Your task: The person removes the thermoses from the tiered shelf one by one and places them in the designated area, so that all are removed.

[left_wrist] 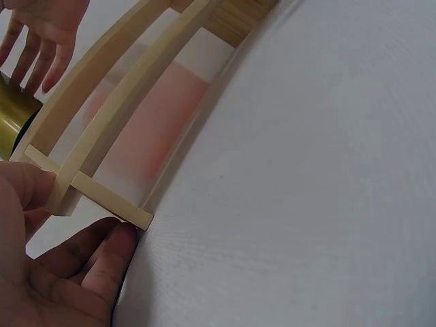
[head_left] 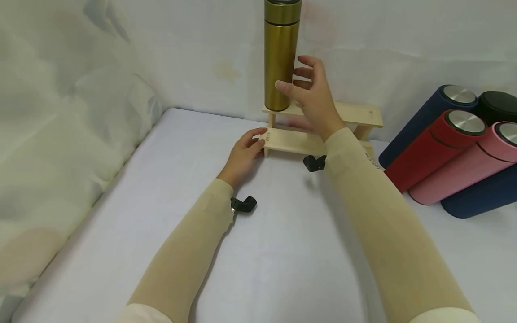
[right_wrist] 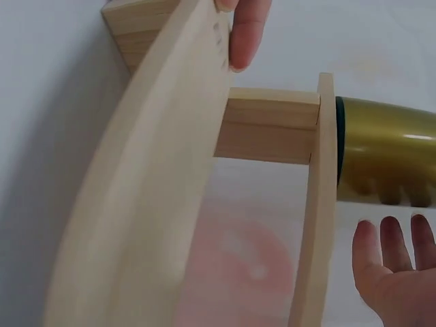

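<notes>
A gold bottle (head_left: 278, 63) stands upright on the left end of the upper step of a two-step wooden stand (head_left: 351, 113). My right hand (head_left: 317, 96) is beside the bottle, fingers spread and lightly bent around its right side. In the right wrist view a gap shows between the right fingertips (right_wrist: 391, 238) and the bottle (right_wrist: 385, 150). With my left hand (head_left: 241, 157) I hold the left end of the stand's lower step. The left wrist view shows its fingers (left_wrist: 30, 187) at the board's end and lower down by the foot of the leg.
Several bottles lean together at the right: a red one (head_left: 436, 148), a pink one (head_left: 464, 166), dark blue ones (head_left: 424, 121) and a black-topped one (head_left: 501, 103). White cloth covers the table (head_left: 266, 260). A pale fabric wall (head_left: 194, 58) rises behind the stand.
</notes>
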A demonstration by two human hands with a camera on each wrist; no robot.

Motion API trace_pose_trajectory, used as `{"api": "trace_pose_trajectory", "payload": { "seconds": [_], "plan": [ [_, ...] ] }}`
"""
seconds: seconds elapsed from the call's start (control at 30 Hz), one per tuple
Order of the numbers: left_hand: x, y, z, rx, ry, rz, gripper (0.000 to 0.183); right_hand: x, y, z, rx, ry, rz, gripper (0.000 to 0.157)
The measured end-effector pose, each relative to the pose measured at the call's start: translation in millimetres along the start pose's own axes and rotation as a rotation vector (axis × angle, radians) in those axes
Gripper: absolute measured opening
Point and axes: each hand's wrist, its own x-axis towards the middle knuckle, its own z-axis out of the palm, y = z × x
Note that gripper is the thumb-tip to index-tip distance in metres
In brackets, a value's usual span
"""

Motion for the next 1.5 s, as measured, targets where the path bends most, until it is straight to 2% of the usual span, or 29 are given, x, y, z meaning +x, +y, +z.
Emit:
{"api": "trace_pose_trajectory", "payload": {
  "seconds": [0.23,0.57,0.7,0.87,1.17,1.5],
  "plan": [
    [-0.3,3.4,5.6,0.02,-0.012,0.0,0.039,8.1,-7.5,6.5,-0.052,0.008,-0.032,0.086],
    [-2.7,7.8,6.8,0.034,-0.02,-0.006,0.039,13.9,-10.3,13.4,-0.137,0.05,0.005,0.084],
    [-3.1,7.7,5.2,0.029,-0.017,-0.012,0.038,16.8,-9.4,15.5,-0.166,0.064,0.013,0.086],
    [-3.3,6.6,4.6,0.027,-0.028,-0.02,0.038,16.7,-3.5,15.9,-0.188,0.091,-0.018,0.089],
    [-1.0,0.5,3.4,0.033,-0.041,-0.022,0.038,4.7,8.4,14.5,-0.231,0.159,-0.068,0.091],
    [0.3,-4.2,-3.6,0.046,-0.04,-0.032,0.039,-20.4,11.6,13.3,-0.235,0.108,-0.068,0.093]
  ]
}}
